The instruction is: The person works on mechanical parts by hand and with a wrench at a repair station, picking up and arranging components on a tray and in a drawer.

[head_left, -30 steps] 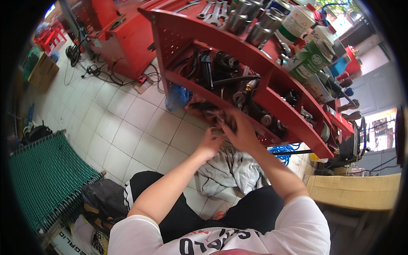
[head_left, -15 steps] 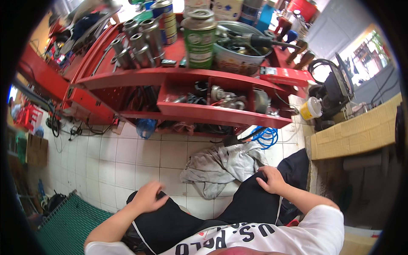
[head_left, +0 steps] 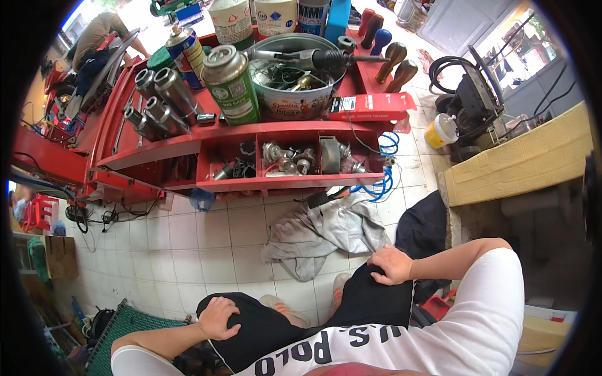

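My left hand (head_left: 219, 318) lies on the left knee of my black trousers (head_left: 257, 335), its fingers loosely apart and the palm down. Over the right knee rests my right hand (head_left: 390, 264), fingers bent along the cloth with the thumb apart. Both hold nothing. Beyond my feet a crumpled grey cloth (head_left: 323, 235) is spread on the tiles. In front stands a red tool cart (head_left: 150, 147), its small drawer (head_left: 263, 185) pulled out and holding bulbs and small metal parts. On top are several sockets (head_left: 163, 100), a green can (head_left: 229, 91) and a tub (head_left: 295, 103) of tools.
Screwdrivers (head_left: 392, 59) stand along the cart's right side beside a red box (head_left: 370, 106). A blue coiled hose (head_left: 379, 182) hangs below. At the right are a pressure-washer-like machine (head_left: 473, 88) and a yellow padded ledge (head_left: 520, 160). A green mesh seat (head_left: 135, 332) lies at lower left.
My left hand has come down onto the left knee, and my right hand has settled on the right one. The view has shifted, showing more of the cart top and my feet.
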`<state>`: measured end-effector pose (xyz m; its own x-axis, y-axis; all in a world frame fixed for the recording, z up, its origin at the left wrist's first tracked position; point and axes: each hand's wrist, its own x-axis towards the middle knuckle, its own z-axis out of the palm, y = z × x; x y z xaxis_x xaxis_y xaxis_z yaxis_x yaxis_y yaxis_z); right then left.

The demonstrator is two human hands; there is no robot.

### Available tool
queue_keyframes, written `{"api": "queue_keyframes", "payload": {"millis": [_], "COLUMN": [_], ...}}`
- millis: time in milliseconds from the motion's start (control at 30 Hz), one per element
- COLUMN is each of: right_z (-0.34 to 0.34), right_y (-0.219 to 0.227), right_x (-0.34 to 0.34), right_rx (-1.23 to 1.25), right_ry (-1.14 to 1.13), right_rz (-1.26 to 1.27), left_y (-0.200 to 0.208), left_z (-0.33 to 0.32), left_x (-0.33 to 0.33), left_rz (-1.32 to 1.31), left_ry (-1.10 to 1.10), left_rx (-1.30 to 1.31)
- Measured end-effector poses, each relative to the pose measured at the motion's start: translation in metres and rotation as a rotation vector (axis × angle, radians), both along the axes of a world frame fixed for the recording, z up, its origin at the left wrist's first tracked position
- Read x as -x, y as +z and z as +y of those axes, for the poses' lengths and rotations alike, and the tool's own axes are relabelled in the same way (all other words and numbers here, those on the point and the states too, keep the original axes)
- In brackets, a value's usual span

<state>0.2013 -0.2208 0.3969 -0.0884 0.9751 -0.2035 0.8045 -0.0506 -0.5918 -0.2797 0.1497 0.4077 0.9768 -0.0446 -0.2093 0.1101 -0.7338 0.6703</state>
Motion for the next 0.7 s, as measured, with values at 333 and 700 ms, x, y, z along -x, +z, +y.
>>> {"api": "queue_keyframes", "payload": {"millis": [333, 700], "right_z": [-0.021, -0.062], "right_y": [0.069, 0.125], "right_x": [0.056, 0.174], "right_rx": [0.122, 0.159], "right_ry": [0.072, 0.087], "right_rz": [0.245, 0.037], "left_y": [0.054, 0.145], "left_z": [-0.066, -0.208], "left_x": [0.020, -0.010], "left_rz": [0.146, 0.188], "left_ry": [-0.106, -0.083], "left_rx": [0.183, -0.092]}}
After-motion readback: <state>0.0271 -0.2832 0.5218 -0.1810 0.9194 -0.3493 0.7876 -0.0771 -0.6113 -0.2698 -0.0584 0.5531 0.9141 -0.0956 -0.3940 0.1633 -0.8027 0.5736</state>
